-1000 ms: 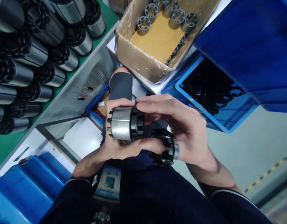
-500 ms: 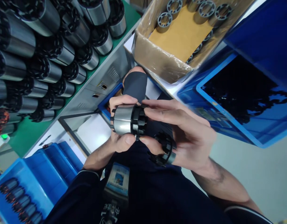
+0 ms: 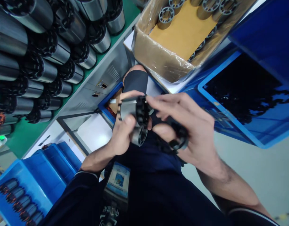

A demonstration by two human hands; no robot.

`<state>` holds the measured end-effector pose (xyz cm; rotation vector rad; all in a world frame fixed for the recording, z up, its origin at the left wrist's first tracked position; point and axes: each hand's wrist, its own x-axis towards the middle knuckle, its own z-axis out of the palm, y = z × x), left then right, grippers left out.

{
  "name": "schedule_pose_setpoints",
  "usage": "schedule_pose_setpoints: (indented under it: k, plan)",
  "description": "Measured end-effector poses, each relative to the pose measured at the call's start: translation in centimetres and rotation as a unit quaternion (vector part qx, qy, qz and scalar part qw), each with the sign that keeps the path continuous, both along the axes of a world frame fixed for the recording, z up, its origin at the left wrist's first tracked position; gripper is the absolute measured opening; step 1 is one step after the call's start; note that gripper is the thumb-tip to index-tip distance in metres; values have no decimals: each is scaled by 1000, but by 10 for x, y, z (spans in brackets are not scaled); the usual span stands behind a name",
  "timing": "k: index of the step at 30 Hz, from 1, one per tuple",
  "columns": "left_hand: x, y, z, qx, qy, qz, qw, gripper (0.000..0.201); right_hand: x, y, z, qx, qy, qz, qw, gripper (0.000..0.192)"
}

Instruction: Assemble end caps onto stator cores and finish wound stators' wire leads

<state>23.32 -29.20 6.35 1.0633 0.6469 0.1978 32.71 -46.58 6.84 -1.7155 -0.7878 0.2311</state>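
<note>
Both hands have tilted the work: left hand [image 3: 120, 133] still grips the steel core [image 3: 129, 111], right hand [image 3: 193, 131] pinching its black collar [image 3: 142, 110] and curled round spare rings [image 3: 179, 139], fitting apparently ongoing.

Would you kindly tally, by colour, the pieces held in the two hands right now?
Silver cylinder, black-capped, left hand: 1
Grey holed piece, left hand: 1
Black ring, right hand: 1
Total: 3
</note>
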Motion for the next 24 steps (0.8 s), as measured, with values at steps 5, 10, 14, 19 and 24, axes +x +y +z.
schedule_pose_setpoints:
  k: [5,10,14,19,24]
  plan:
    - [26,-9,11,-51,-26,37,998,47,16,-28,10,-92,40,-19,995,27]
    - [39,-4,26,-122,-30,18,992,56,11,-41,8,4,112,20,993,51]
    - [45,-1,31,-192,3,-17,981,57,0,-34,5,13,37,6,999,59]
    - [54,-4,34,-194,114,21,974,46,-13,-9,-15,82,-112,5,990,58]
    - [55,-5,31,-179,145,60,971,28,-19,-2,-31,71,-95,-26,993,42]
